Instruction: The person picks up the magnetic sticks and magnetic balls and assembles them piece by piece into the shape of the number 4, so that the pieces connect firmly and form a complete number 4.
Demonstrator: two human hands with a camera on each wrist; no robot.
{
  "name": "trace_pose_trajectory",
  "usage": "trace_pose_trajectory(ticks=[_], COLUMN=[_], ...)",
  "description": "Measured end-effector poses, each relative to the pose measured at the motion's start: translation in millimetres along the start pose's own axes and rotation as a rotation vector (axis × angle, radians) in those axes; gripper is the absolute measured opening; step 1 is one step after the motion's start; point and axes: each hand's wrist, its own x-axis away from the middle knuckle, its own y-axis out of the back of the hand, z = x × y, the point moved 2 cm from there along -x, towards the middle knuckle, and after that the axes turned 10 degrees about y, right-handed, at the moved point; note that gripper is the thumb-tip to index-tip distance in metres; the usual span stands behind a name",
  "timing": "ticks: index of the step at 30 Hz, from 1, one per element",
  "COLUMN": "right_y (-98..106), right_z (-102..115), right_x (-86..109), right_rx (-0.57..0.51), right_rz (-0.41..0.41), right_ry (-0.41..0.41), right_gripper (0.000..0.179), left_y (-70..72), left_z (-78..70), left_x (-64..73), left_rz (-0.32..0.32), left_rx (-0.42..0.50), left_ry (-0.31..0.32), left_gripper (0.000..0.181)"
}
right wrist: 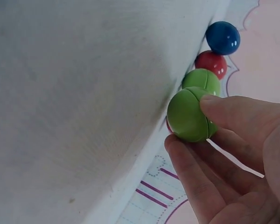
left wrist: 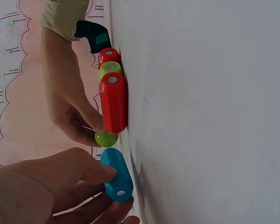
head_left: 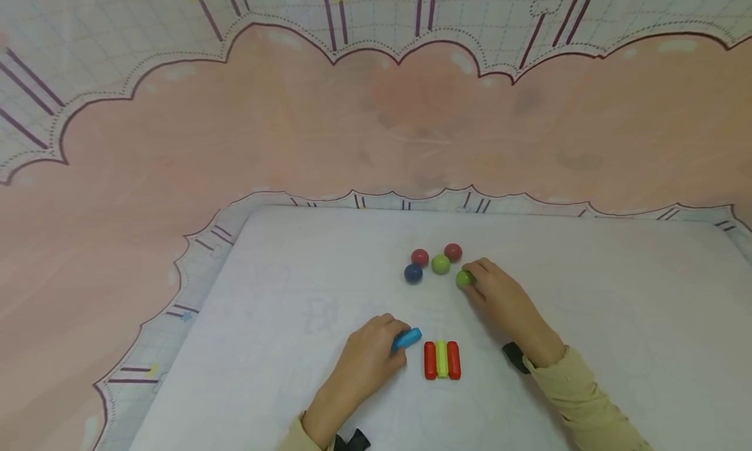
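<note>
Right hand [head_left: 506, 301] pinched a green ball [head_left: 463, 280] between thumb and fingers, beyond the yellow stick [head_left: 442, 359] and slightly to its right. Left hand [head_left: 371, 356] gripped a blue stick [head_left: 409, 338], held at a slant, near the yellow stick and to its left. One red stick [head_left: 431, 361] lay just left of the yellow stick, another red stick [head_left: 454, 361] just right. Beyond the yellow stick sat four loose balls: blue ball [head_left: 414, 273], second green ball [head_left: 440, 264], nearer red ball [head_left: 420, 256], farther red ball [head_left: 453, 252]. Contact between pinched ball and white table [head_left: 646, 320] was hard to judge.
</note>
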Motion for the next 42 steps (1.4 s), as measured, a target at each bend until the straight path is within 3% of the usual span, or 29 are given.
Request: trace_pose_trajectory(ticks=[11,30,42], right_y=[0,2,6], right_z=[2,7,16], right_x=[8.0,19.3,23.6], right_rx=[-0.007,0.02,0.012], right_rz=[-0.008,-0.054,-0.074], right_ry=[-0.014,0.034,0.052], right_gripper=[0.034,0.035,0.038], left_y=[0.1,0.2,1.5], left_z=[-0.1,-2.3,-10.2], left_x=[-8.8,-23.7,-31.1], left_rz=[0.008,0.01,0.026], left_rx=[0.043,0.083,0.099], left_ry=[-0.014,-0.038,-0.042], left_gripper=[0.025,0.025,0.024])
